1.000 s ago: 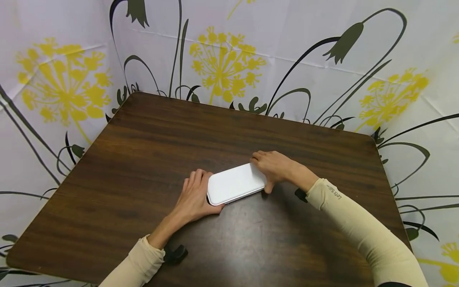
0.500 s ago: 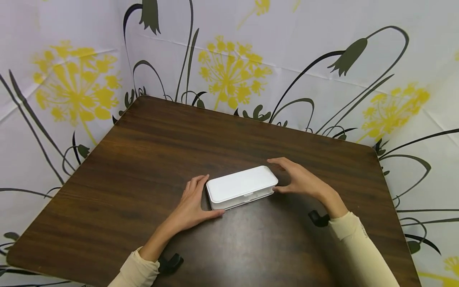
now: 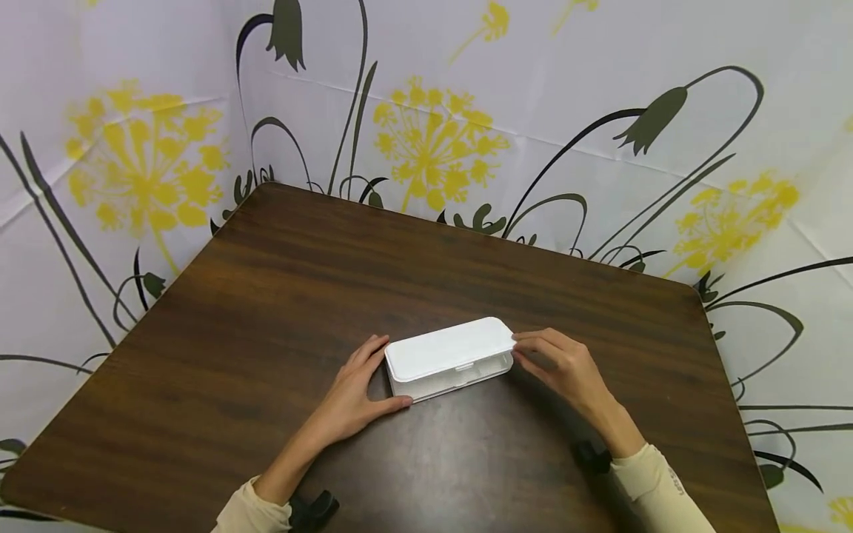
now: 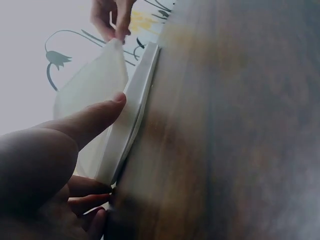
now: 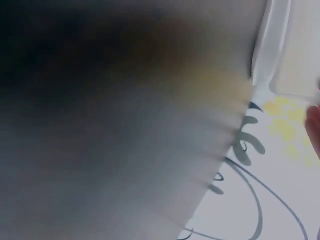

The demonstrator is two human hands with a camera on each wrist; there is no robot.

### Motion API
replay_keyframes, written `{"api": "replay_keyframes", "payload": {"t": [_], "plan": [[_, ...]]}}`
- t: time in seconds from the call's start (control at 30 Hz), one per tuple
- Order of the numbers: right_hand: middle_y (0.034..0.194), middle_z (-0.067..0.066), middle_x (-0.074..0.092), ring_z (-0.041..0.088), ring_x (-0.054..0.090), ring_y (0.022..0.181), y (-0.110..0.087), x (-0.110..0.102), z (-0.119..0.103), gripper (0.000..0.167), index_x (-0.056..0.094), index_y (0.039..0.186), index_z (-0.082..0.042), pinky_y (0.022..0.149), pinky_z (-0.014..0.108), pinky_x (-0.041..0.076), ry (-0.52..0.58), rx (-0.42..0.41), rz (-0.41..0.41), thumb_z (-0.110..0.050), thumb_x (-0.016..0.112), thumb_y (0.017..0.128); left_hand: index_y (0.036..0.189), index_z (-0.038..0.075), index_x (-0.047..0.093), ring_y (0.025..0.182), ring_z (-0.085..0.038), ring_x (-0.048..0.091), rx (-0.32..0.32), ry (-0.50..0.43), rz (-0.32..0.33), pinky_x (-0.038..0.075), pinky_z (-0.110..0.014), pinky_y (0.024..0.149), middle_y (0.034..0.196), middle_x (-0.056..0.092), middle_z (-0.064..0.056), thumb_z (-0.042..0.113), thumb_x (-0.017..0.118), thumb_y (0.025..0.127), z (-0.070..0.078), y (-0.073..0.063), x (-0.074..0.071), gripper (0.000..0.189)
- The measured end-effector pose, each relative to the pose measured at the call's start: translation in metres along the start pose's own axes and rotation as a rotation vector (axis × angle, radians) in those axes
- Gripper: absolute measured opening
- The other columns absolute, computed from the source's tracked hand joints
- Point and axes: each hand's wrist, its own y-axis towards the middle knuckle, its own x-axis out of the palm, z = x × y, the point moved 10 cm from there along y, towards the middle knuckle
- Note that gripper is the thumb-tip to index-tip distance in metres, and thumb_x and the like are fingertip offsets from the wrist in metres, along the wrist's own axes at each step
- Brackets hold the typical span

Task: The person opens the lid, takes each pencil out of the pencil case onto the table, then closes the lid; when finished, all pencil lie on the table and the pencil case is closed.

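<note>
A white hinged case (image 3: 426, 386) lies on the table, its lid (image 3: 449, 348) raised part-way along the front, with a small latch tab on the lid's front edge. My left hand (image 3: 349, 400) grips the case's left end, thumb at the front corner and fingers round the back. At the other end my right hand (image 3: 569, 374) pinches the lid's right corner between thumb and fingers. The left wrist view shows the lid (image 4: 95, 82) tilted up from the base (image 4: 137, 95), my right hand (image 4: 114, 17) at its far corner. The inside is mostly hidden.
The dark wood table (image 3: 320, 252) runs back to a white curtain (image 3: 546, 44) printed with yellow and grey flowers. A black wrist strap piece (image 3: 313, 511) hangs under the left wrist and another (image 3: 591, 455) under the right.
My right hand has come off the closed case's right end, then taken the lid's right corner. The lid has risen at the front. My left hand has stayed at the left end.
</note>
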Motion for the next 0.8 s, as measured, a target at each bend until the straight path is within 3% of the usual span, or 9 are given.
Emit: {"api": "replay_keyframes", "payload": {"t": [0.13, 0.23, 0.37, 0.5, 0.67, 0.8], "plan": [[0.103, 0.006, 0.072, 0.02, 0.068, 0.089, 0.018, -0.007, 0.016, 0.042, 0.076, 0.101, -0.005, 0.074, 0.028, 0.054, -0.029, 0.062, 0.117, 0.012, 0.086, 0.063, 0.148, 0.001, 0.04, 0.145, -0.032, 0.02, 0.006, 0.019, -0.011, 0.026, -0.063, 0.106, 0.157, 0.028, -0.015, 0.051, 0.08, 0.077, 0.004, 0.003, -0.002, 0.096], [0.101, 0.003, 0.072, 0.017, 0.066, 0.088, 0.041, 0.001, 0.04, 0.032, 0.077, 0.099, -0.006, 0.071, 0.027, 0.052, -0.046, 0.135, 0.141, 0.008, 0.083, 0.071, 0.148, 0.001, 0.041, 0.145, -0.034, 0.021, -0.02, 0.036, -0.021, 0.028, -0.062, 0.106, 0.157, 0.027, -0.018, 0.051, 0.081, 0.076, 0.003, 0.004, -0.002, 0.096], [0.096, 0.001, 0.07, 0.014, 0.065, 0.083, 0.068, 0.026, 0.077, 0.02, 0.078, 0.097, -0.006, 0.068, 0.027, 0.052, -0.018, 0.226, 0.082, 0.002, 0.08, 0.079, 0.148, 0.004, 0.041, 0.144, -0.035, 0.022, -0.053, 0.042, -0.026, 0.029, -0.061, 0.105, 0.156, 0.026, -0.019, 0.052, 0.081, 0.076, 0.0, 0.004, -0.001, 0.096], [0.092, 0.002, 0.07, 0.014, 0.064, 0.077, 0.078, 0.054, 0.105, 0.013, 0.078, 0.094, -0.006, 0.066, 0.029, 0.052, 0.024, 0.305, -0.008, 0.0, 0.077, 0.083, 0.149, 0.005, 0.04, 0.145, -0.033, 0.021, -0.057, 0.044, -0.027, 0.03, -0.059, 0.106, 0.157, 0.025, -0.017, 0.055, 0.079, 0.076, -0.001, 0.002, 0.003, 0.096], [0.091, 0.004, 0.07, 0.016, 0.065, 0.078, 0.08, 0.078, 0.121, 0.011, 0.078, 0.096, -0.005, 0.067, 0.032, 0.053, 0.012, 0.363, -0.113, -0.002, 0.075, 0.085, 0.149, 0.006, 0.041, 0.145, -0.032, 0.021, -0.06, 0.038, -0.01, 0.03, -0.06, 0.105, 0.157, 0.026, -0.015, 0.056, 0.078, 0.076, -0.001, 0.001, 0.002, 0.097], [0.091, 0.005, 0.07, 0.018, 0.066, 0.078, 0.078, 0.083, 0.123, 0.01, 0.078, 0.095, -0.004, 0.067, 0.033, 0.053, -0.001, 0.388, -0.139, -0.002, 0.074, 0.086, 0.149, 0.005, 0.041, 0.145, -0.032, 0.021, -0.062, 0.04, -0.016, 0.03, -0.059, 0.106, 0.157, 0.026, -0.015, 0.057, 0.078, 0.076, -0.001, 0.001, 0.003, 0.097]]}}
